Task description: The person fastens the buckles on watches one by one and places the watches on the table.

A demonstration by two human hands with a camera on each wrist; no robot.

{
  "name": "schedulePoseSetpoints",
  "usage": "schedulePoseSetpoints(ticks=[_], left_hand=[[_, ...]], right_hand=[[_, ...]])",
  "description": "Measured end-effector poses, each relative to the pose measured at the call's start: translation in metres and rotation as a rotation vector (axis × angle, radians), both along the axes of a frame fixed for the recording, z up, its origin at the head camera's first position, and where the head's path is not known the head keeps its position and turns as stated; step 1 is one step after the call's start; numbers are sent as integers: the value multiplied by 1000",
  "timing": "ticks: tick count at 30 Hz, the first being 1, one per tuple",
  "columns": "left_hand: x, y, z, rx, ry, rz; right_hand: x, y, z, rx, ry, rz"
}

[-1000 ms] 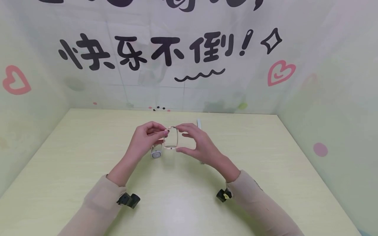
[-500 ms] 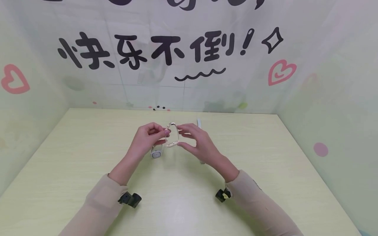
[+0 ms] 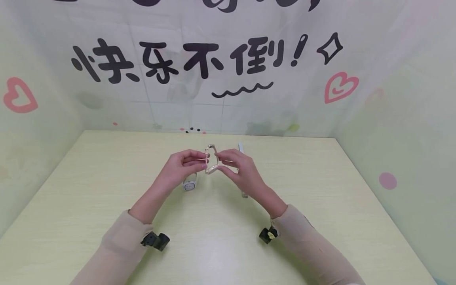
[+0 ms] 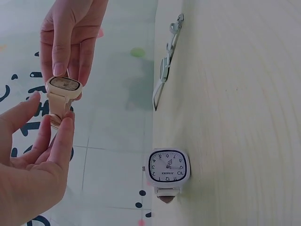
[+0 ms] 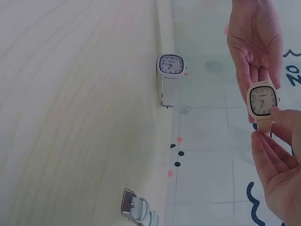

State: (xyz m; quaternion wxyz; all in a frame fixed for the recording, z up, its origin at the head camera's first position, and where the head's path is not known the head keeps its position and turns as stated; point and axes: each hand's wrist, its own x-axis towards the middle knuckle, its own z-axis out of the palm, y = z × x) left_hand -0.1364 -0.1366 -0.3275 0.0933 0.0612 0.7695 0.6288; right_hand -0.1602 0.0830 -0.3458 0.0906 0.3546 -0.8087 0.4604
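Observation:
Raised over the table, a cream wristwatch (image 3: pixel 212 169) with a square-cornered dial forms a loop between both hands. My left hand (image 3: pixel 179 168) pinches its strap (image 4: pixel 55 110) between thumb and fingers. On the other side, my right hand (image 3: pixel 244 172) grips the watch, thumb at the case and fingers on the strap. The dial (image 5: pixel 262 100) shows in the right wrist view. Below the left hand a white wristwatch (image 3: pixel 189 185) stands on the table, face outward. Partly hidden behind the right hand lies a pale wristwatch (image 4: pixel 164 70), stretched out on its side.
The pale wood table (image 3: pixel 213 245) reaches back to a printed cloth backdrop (image 3: pixel 210 114) with dark lettering. Side panels (image 3: pixel 399 130) stand at left and right. A small black camera (image 3: pixel 156 241) sits on the left wrist, another camera (image 3: pixel 267 235) on the right.
The held wristwatch has been turned and lifted slightly, moving a little to the right. My left fingers have shifted along its strap. The other two watches stay put.

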Motion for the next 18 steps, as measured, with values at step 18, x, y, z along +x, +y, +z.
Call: schedulePoseSetpoints(ticks=[18], left_hand=[[-4,-1,-8,-103,33,-8]], right_hand=[[-4,-10,-5,65,-30,-78]])
